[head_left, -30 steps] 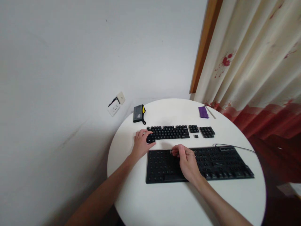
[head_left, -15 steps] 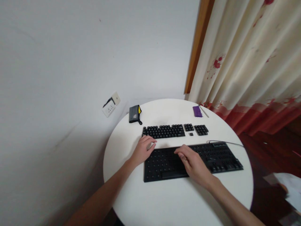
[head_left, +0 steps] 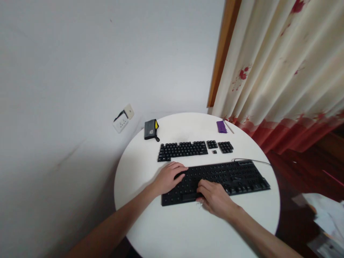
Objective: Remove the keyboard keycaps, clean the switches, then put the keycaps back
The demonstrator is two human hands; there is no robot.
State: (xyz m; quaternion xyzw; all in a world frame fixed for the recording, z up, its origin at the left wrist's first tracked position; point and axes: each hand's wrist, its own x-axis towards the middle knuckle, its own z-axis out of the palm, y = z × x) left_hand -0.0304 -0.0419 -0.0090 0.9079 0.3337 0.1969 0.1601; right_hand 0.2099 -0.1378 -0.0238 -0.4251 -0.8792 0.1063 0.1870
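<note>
A black keyboard (head_left: 220,177) lies across the middle of the round white table, with bare key stems on its left part and the space bar (head_left: 189,197) in place. My left hand (head_left: 168,177) rests on its left end, fingers stretched out over the upper edge, holding nothing. Bent over the space bar area, my right hand (head_left: 215,197) has its fingers pinched together. Thin, pale wire-like ends (head_left: 200,202) of what looks like a keycap puller show below those fingers; the rest is hidden. Behind the keyboard, removed black keycaps (head_left: 185,149) lie in rows.
Smaller keycap groups (head_left: 225,147) and a single keycap (head_left: 214,152) lie at the right. A grey pouch (head_left: 150,129) stands back left; a purple cloth packet (head_left: 221,127) and a thin stick (head_left: 229,127) lie back right. The keyboard cable (head_left: 252,160) runs off the table's right edge.
My left hand has come down from the keyboard's upper left corner onto its left end. My right hand has lowered toward the space bar and front edge. The view has shifted slightly.
</note>
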